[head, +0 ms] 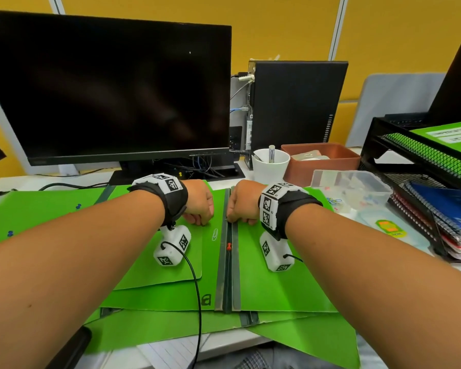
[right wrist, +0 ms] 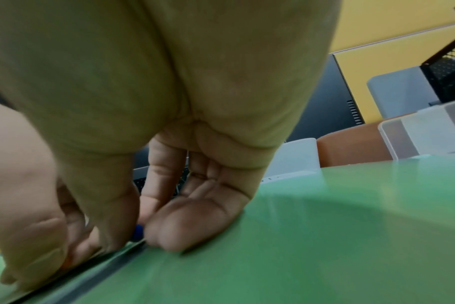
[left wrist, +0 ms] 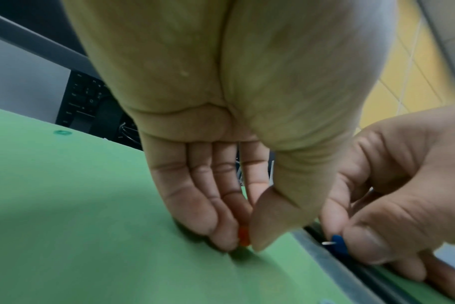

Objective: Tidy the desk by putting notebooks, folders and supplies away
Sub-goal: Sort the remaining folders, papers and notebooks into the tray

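Note:
Several green folders [head: 277,288] lie overlapped across the desk in front of me. My left hand [head: 201,222] is down on one folder [left wrist: 65,205] and pinches an orange push pin [left wrist: 244,236] between thumb and fingertips. Just right of it, by the grey spine [head: 228,262], my right hand [head: 236,218] pinches a blue push pin [right wrist: 137,232], whose metal point shows in the left wrist view beside its head [left wrist: 339,242]. Another red push pin [head: 229,246] and a white paper clip [head: 215,233] lie on the folders near my wrists.
Blue pins [head: 10,233] dot the left folder. A clear plastic box [head: 357,187], white cup [head: 270,166] and brown tray [head: 320,161] stand behind my right hand. A black mesh rack [head: 423,166] with notebooks stands at right. The monitor [head: 107,89] fills the back.

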A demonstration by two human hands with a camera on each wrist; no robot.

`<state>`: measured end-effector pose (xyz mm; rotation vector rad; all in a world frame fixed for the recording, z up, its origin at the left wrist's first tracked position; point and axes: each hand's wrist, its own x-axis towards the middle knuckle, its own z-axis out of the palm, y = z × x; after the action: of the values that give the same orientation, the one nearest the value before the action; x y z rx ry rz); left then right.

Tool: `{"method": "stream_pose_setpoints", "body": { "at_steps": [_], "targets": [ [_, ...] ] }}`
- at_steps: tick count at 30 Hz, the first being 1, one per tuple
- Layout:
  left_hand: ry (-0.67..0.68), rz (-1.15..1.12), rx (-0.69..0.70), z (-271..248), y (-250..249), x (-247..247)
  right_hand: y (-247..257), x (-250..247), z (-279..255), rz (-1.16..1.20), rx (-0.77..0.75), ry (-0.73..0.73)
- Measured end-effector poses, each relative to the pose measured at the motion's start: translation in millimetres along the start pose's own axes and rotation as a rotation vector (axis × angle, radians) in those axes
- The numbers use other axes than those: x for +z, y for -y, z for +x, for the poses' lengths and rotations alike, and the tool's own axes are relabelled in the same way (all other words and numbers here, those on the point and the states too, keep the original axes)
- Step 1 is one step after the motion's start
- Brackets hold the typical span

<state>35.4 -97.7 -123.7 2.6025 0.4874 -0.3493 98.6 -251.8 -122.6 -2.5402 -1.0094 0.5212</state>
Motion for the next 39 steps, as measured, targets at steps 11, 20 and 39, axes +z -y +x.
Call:
{"method": "stream_pose_setpoints", "body": {
  "at_steps": [11,20,39],
  "targets": [
    [-0.118,-0.227,0.239,8.8,-71.9,-16.5,-61.1,-43.8,-22.0,0.416,0.137,-0.034],
    [-0.11,-0.339,0.401,38.9,-171.8,10.4,-177.4,-114.8,-67.5,0.472,0.399,-0.4],
    [-0.185,-0.362,0.407,117.0,-291.6,57.8,-278.7,-121.9,-51.5,0.448,0.512,-0.705]
  ]
}}
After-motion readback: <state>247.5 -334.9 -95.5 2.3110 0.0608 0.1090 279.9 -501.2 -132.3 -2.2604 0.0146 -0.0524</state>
